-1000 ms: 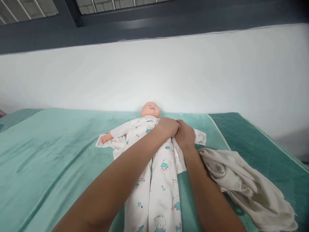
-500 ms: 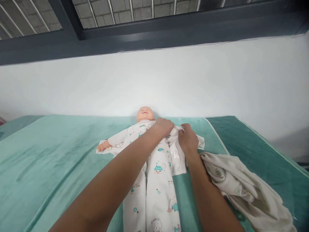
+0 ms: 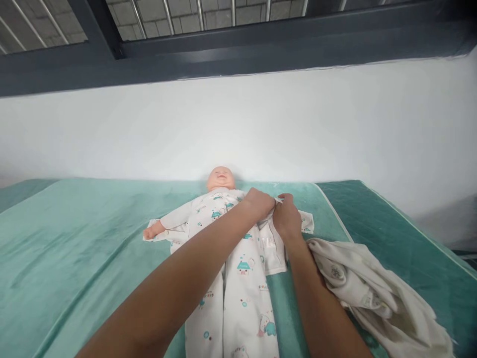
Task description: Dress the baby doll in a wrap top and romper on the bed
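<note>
A baby doll (image 3: pixel 221 179) lies on its back, head toward the wall, in white printed trousers (image 3: pixel 244 298). A white printed shirt (image 3: pixel 275 253) is spread open beneath it. The doll's bare hand (image 3: pixel 153 230) rests on the shirt's sleeve at the left. My left hand (image 3: pixel 260 203) reaches across the doll's chest, its fingers closed on the shirt near the shoulder on the right. Close beside it, my right hand (image 3: pixel 286 217) pinches the same white cloth, thumb and fingers together. The doll's other arm is hidden by my hands and the cloth.
A crumpled off-white cloth (image 3: pixel 380 293) lies by my right forearm. Green sheeting (image 3: pixel 93 248) covers the surface, with a darker green strip (image 3: pixel 372 219) at the right. Behind stands a white wall (image 3: pixel 238 124), below a dark window frame (image 3: pixel 261 52) with metal bars.
My left hand has moved slightly right and down, closer to my right hand. My right hand has shifted a little left. The view has shifted slightly.
</note>
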The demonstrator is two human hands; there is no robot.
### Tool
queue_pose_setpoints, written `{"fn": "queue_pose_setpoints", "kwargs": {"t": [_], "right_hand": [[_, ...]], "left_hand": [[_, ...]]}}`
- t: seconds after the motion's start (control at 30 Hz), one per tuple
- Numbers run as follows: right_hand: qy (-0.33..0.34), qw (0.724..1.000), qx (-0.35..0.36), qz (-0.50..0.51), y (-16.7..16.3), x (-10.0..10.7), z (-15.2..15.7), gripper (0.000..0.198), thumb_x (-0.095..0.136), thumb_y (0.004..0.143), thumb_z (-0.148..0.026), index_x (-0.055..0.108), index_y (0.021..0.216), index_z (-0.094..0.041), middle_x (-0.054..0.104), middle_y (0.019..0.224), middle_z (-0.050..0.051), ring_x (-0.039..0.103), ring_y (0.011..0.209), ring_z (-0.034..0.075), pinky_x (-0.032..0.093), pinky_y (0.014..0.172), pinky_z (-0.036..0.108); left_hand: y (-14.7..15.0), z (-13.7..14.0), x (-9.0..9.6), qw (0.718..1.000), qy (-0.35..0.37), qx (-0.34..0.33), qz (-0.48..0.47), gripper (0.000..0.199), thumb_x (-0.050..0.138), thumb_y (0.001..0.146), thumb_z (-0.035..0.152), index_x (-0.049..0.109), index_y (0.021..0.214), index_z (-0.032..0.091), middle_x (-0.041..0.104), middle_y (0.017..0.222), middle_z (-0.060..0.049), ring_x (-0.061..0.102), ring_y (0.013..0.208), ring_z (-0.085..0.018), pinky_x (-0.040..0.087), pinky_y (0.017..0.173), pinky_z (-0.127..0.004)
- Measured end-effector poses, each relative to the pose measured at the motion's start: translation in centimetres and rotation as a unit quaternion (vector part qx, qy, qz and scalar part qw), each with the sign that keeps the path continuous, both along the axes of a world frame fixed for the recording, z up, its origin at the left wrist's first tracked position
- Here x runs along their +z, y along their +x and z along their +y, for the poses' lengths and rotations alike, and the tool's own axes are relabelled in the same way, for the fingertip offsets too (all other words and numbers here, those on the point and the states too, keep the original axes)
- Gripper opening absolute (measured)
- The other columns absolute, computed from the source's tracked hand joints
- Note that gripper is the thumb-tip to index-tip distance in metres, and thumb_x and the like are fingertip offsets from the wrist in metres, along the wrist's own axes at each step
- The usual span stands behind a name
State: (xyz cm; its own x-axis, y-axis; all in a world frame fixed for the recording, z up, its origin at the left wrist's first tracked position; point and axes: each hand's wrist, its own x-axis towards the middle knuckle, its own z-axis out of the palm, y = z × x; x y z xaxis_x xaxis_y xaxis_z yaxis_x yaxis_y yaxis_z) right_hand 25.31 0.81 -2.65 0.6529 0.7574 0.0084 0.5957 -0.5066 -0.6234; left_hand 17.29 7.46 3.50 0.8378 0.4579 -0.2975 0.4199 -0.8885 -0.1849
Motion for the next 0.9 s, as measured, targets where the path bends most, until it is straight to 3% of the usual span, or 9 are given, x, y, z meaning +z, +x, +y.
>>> {"fn": "queue_pose_setpoints", "kwargs": {"t": [0.17, 0.47, 0.57, 0.73, 0.9], "right_hand": [[0.048, 0.998, -0.009, 0.048, 0.3, -0.1, 0.0, 0.041, 0.033, 0.09, -0.017, 0.045, 0.128, -0.016, 0.069, 0.104, 0.016, 0.064, 0.096, 0.03, 0.037, 0.072, 0.034], [0.185, 0.965, -0.025, 0.185, 1.7, -1.0, 0.0, 0.039, 0.038, 0.083, -0.014, 0.053, 0.12, -0.015, 0.064, 0.118, 0.016, 0.059, 0.109, 0.027, 0.044, 0.088, 0.036], [0.223, 0.937, -0.025, 0.268, 2.1, -1.6, 0.3, 0.036, 0.044, 0.081, -0.02, 0.055, 0.114, -0.017, 0.067, 0.11, 0.013, 0.064, 0.093, 0.024, 0.05, 0.079, 0.033], [0.279, 0.867, -0.023, 0.411, 2.3, -2.2, 0.7, 0.037, 0.056, 0.066, -0.026, 0.057, 0.102, -0.019, 0.072, 0.086, 0.006, 0.067, 0.068, 0.02, 0.053, 0.062, 0.032], [0.328, 0.822, -0.026, 0.465, 2.3, -2.4, 0.8, 0.037, 0.059, 0.055, -0.025, 0.06, 0.092, -0.021, 0.072, 0.076, 0.003, 0.067, 0.066, 0.02, 0.053, 0.06, 0.032]], "left_hand": [[-1.3, 0.4, 1.7, 0.999, 0.045, -0.008, -0.009, 0.033, 0.056, 0.083, 0.009, 0.061, 0.114, 0.016, 0.07, 0.11, -0.014, 0.065, 0.104, -0.029, 0.047, 0.087, -0.04], [-4.6, 0.7, 5.1, 0.995, 0.094, 0.013, -0.016, 0.03, 0.054, 0.081, 0.007, 0.06, 0.108, 0.02, 0.068, 0.108, -0.01, 0.064, 0.1, -0.025, 0.045, 0.082, -0.035], [-5.2, 0.8, 5.3, 0.995, 0.093, 0.019, -0.024, 0.031, 0.054, 0.081, 0.006, 0.059, 0.107, 0.02, 0.067, 0.108, -0.01, 0.062, 0.102, -0.024, 0.044, 0.084, -0.035], [-5.1, 1.2, 5.3, 0.996, 0.073, 0.032, -0.035, 0.028, 0.052, 0.083, 0.01, 0.056, 0.108, 0.021, 0.066, 0.106, -0.01, 0.063, 0.102, -0.027, 0.046, 0.081, -0.037], [-4.3, 1.2, 4.0, 0.997, 0.042, 0.039, -0.045, 0.026, 0.049, 0.084, 0.01, 0.054, 0.109, 0.019, 0.066, 0.109, -0.011, 0.064, 0.101, -0.028, 0.048, 0.079, -0.039]]}}
